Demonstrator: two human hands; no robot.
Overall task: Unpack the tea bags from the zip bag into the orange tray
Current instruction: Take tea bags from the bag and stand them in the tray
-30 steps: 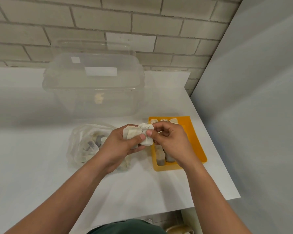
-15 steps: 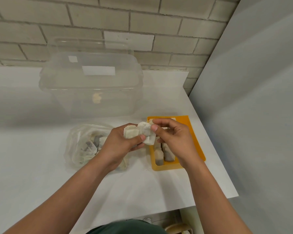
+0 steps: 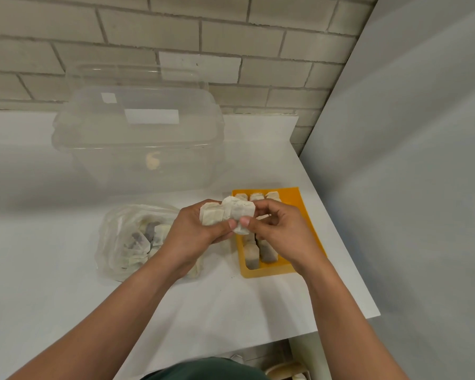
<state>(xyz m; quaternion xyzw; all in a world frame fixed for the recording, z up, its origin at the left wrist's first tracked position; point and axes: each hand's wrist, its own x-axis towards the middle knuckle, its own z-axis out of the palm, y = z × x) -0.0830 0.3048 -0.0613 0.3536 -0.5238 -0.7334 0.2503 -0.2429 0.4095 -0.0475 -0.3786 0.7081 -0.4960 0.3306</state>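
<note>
My left hand [image 3: 194, 237] grips a small bunch of pale tea bags [image 3: 213, 216] just left of the orange tray [image 3: 309, 223]. My right hand [image 3: 279, 231] pinches one white tea bag [image 3: 239, 212] at the right end of that bunch, above the tray's left edge. The tray holds several tea bags [image 3: 258, 252] standing in rows, partly hidden by my right hand. The clear zip bag [image 3: 126, 239] lies crumpled on the white table to the left, with more tea bags inside.
A large clear plastic box [image 3: 137, 138] stands behind the zip bag against the brick wall. A grey panel [image 3: 409, 187] rises along the table's right edge. The white table's front edge [image 3: 340, 327] runs close below the tray.
My right hand has shifted its fingers on the white tea bag, from a grip over the top to a pinch at its lower edge. The left hand stays with its bunch.
</note>
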